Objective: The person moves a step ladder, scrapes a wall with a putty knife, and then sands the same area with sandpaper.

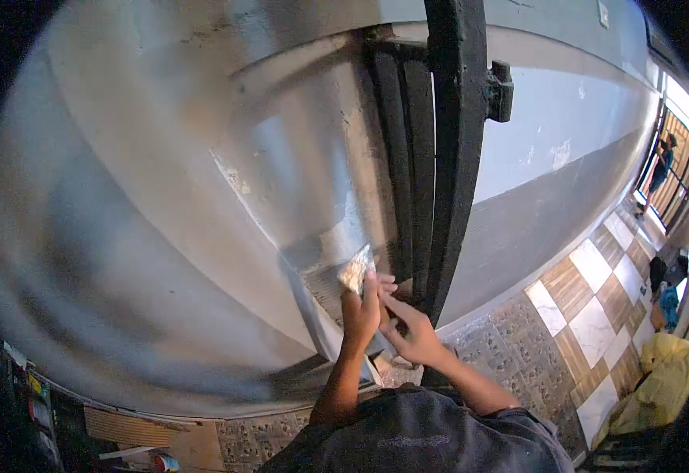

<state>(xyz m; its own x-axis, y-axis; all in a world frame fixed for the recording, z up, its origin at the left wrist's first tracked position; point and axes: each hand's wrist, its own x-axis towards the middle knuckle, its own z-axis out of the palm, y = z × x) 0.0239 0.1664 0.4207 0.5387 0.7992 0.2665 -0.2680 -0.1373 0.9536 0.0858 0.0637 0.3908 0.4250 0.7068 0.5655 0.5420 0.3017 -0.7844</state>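
My left hand [362, 312] is closed around a small flat piece [355, 270] with a pale, crumpled-looking face, held up near the wall corner. Its exact kind is too small to tell. Just to the right, my right hand [409, 327] has its fingers partly spread and reaching toward the left hand; whether they touch it or hold anything is unclear. Both hands are in front of a grey wall [281, 181] with a rough, patched edge, beside a dark metal frame [459, 158] that stands upright.
A metal latch block [500, 91] juts from the frame. Checkered tiles [593, 335] cover the floor at right, with a yellow sheet [660, 370] on it. Far right, another person [663, 164] stands by a gate. Boards [127, 427] and a small can [166, 463] lie at lower left.
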